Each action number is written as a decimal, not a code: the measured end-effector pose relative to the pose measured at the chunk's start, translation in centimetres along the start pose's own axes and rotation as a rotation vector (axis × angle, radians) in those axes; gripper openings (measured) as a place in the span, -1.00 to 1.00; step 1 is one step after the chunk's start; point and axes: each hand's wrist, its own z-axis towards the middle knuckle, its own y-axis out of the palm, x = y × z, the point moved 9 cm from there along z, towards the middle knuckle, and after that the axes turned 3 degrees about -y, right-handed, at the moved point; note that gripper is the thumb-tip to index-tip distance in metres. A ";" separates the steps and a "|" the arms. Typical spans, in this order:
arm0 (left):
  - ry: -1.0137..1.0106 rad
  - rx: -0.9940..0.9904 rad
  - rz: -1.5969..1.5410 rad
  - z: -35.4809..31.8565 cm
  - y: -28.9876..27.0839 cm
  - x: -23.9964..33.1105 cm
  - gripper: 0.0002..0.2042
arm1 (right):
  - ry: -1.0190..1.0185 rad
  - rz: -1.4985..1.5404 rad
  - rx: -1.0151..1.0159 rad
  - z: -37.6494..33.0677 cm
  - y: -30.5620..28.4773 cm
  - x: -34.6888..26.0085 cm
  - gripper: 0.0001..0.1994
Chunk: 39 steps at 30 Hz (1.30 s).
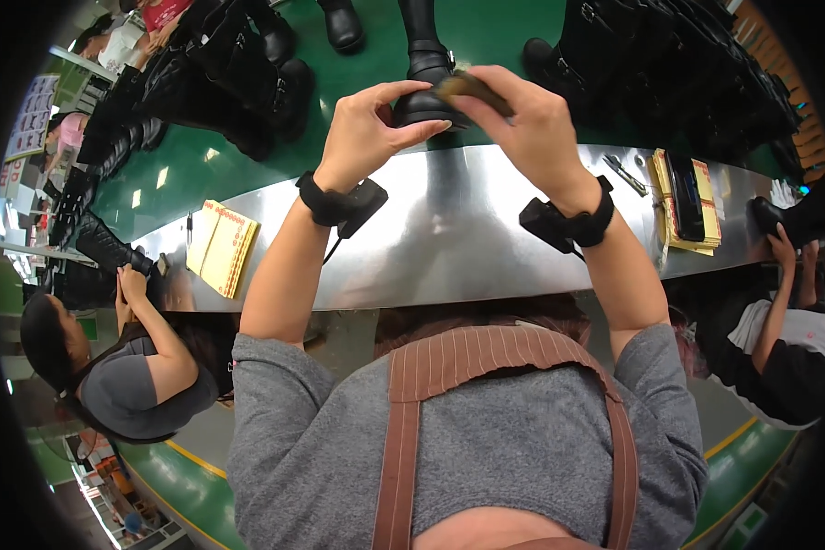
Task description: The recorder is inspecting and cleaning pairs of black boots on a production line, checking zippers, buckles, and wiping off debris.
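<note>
**Two hands work on the toe of a black boot**

The person's left hand and right hand are raised together over a tall black leather boot, which stands upright on the green conveyor belt just behind the shiny metal tabletop. The left hand touches the rounded toe of the boot; its thumb and fingers are curved and narrow, pinching at the toe. The right hand is closed around a small brown brush-like tool, and the end of this tool comes out between the fingers, just beside the toe of the boot. Both wrists carry a black strap with a small black device, the left wrist band and the right wrist band.

The person wears a grey shirt and a brown striped apron.

On the tabletop, to the left, lies a yellow paper pad. To the right lies a second stack of yellow papers with a flat black object on top, and near it a small metal tool.

More black boots stand on the belt to the left, and another group of dark boots at the right.

At the left edge, a co-worker in a grey top holds a black boot. At the right edge, another co-worker in a white and black top reaches up to a black shoe.
</note>
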 end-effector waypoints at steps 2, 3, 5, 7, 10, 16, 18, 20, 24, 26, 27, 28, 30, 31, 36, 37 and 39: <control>0.003 -0.011 0.042 -0.1 0.0 0.1 -0.59 | -0.120 -0.003 -0.075 0.2 1.4 -1.4 -0.81; 0.023 0.011 0.097 -0.2 -0.2 0.3 -0.59 | -0.164 -0.059 -0.096 0.3 1.8 -1.8 -0.82; 0.030 -0.016 0.058 -0.5 0.2 0.4 -0.59 | -0.121 -0.024 -0.114 0.3 1.2 -1.3 -0.82; 0.059 -0.027 0.057 -0.7 0.4 0.6 -0.58 | -0.036 -0.051 -0.192 0.0 0.4 0.0 -0.84; 0.055 0.008 0.042 -0.6 0.2 0.4 -0.58 | 0.064 -0.332 -0.272 -0.3 -0.3 1.2 -0.83; -0.086 -0.008 0.041 -0.7 0.3 -1.1 -0.50 | -0.196 -0.063 -0.082 0.7 1.0 -2.5 -0.83; 0.003 0.001 0.035 -1.1 0.2 -0.3 -0.51 | -0.049 -0.196 -0.193 -0.1 1.1 0.0 -0.85; 0.056 0.010 0.035 -1.7 -0.1 0.1 -0.55 | -0.056 -0.470 -0.385 -2.2 0.2 2.4 -0.83; -0.067 -0.009 0.038 -2.5 -1.0 -1.5 -0.55 | 0.312 -0.379 -0.344 -8.9 -5.0 8.3 -0.71; -0.116 -0.037 0.032 -3.2 -1.4 -2.2 -0.53 | 0.577 -0.329 -0.362 -13.0 -7.2 10.6 -0.71; -0.075 -0.039 0.019 -3.7 -1.7 -2.0 -0.52 | 0.597 -0.366 -0.335 -14.4 -8.3 10.7 -0.68; -0.032 -0.041 0.008 -4.2 -1.9 -1.8 -0.51 | 0.625 -0.387 -0.345 -15.7 -9.1 10.9 -0.65; 0.054 -0.081 0.208 -5.9 -1.7 -1.4 -0.51 | 0.643 -0.371 -0.294 -17.7 -10.4 10.6 -0.65; 0.084 -0.058 0.311 -6.9 -1.6 -1.3 -0.47 | 0.668 -0.369 -0.309 -18.7 -10.7 10.6 -0.66; -0.273 -0.146 0.263 -11.8 4.2 -5.9 -0.23 | 0.662 -0.267 -0.175 -21.0 -11.2 8.9 -0.73; -0.220 -0.092 0.256 -12.0 5.0 -5.7 -0.23 | 0.655 -0.264 -0.160 -21.3 -11.1 8.6 -0.73; -0.297 -0.120 0.300 -12.5 6.6 -7.0 -0.28 | 0.697 -0.233 -0.147 -22.0 -10.8 8.3 -0.74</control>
